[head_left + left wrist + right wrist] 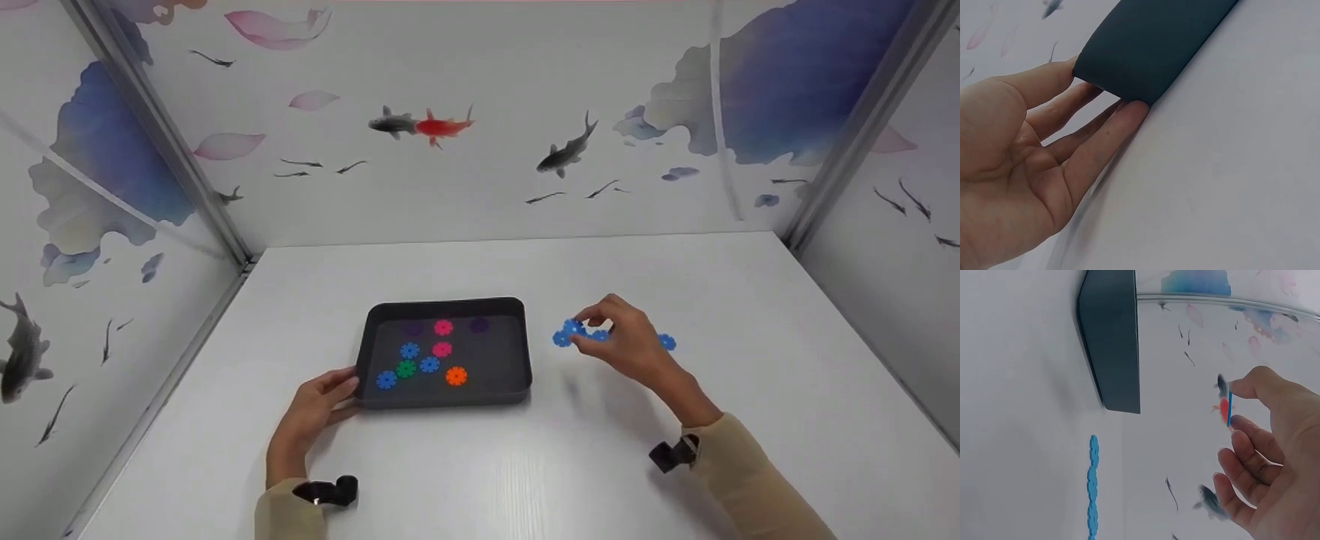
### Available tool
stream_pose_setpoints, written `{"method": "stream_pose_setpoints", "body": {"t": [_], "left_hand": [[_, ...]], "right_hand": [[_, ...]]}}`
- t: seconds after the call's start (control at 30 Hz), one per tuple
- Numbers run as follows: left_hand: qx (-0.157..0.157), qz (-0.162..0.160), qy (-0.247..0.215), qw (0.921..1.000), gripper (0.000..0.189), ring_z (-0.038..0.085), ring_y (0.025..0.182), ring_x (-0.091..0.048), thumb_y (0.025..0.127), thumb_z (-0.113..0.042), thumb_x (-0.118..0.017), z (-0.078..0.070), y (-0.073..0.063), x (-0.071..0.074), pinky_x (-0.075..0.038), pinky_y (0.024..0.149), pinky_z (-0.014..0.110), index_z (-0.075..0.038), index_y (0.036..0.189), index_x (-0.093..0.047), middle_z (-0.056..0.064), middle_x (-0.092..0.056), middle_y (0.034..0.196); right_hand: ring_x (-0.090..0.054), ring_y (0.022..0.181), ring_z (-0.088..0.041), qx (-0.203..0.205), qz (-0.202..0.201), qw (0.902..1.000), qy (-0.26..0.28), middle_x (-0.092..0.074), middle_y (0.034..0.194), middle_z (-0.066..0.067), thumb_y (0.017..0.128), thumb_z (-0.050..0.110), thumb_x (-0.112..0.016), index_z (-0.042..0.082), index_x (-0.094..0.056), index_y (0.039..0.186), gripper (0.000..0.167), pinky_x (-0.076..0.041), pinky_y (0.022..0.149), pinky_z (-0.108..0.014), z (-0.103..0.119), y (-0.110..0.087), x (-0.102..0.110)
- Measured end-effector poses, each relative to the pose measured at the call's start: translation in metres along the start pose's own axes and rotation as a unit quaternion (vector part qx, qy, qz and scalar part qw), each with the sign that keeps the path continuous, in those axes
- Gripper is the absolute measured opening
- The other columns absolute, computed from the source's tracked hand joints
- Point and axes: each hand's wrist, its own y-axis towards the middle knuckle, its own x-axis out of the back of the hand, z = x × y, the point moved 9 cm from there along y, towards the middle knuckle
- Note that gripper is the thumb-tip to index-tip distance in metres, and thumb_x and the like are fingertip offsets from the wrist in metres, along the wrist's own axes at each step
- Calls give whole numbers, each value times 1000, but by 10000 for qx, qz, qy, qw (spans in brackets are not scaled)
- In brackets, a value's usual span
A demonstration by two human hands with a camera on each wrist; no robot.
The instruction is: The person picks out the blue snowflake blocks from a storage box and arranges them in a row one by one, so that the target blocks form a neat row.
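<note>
In the right wrist view my right hand (1275,444) pinches a thin blue snowflake disc (1230,409) edge-on between thumb and index finger. The head view shows this hand (626,341) over a row of blue snowflake discs (562,339), partly hidden by it. They lie in a line in the right wrist view (1093,484). My left hand (315,405) touches the left end of a dark tray (442,400), its fingers fairly straight. Close up, the thumb of that hand (1033,152) meets the tray's rim (1145,50) and another fingertip its bottom edge.
Inside the tray lie several loose discs: blue (409,350), pink (443,328), purple (478,325), a green one (406,369) and an orange one (456,376). The white table (480,465) is bounded by printed panels (480,180) at the back and sides.
</note>
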Motion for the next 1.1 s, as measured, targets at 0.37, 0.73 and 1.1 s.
{"method": "stream_pose_setpoints", "body": {"t": [0.37,0.73,1.1], "left_hand": [[22,-37,-63,10000,51,39,140,-46,102,-21,-60,2,-2,1,-50,109,45,-1,147,-46,24,-46,152],[-68,38,40,10000,52,39,141,-46,102,-22,-59,-1,-1,3,-50,110,45,-1,148,-45,24,-44,153],[-80,22,16,10000,53,39,140,-47,101,-22,-61,-2,0,3,-52,108,43,0,147,-46,24,-45,153]], "right_hand": [[-62,99,-28,-535,-157,9984,16,-63,102,-12,85,18,-80,8,-73,108,26,-52,73,-13,-46,-3,24],[-62,102,-34,-981,-401,9930,-529,-62,107,-15,89,22,-76,5,-70,112,29,-49,75,-12,-81,-8,53],[-61,102,-36,-1387,-312,9849,-985,-61,108,-19,90,25,-74,1,-68,114,35,-51,75,-30,-129,-23,75]]}}
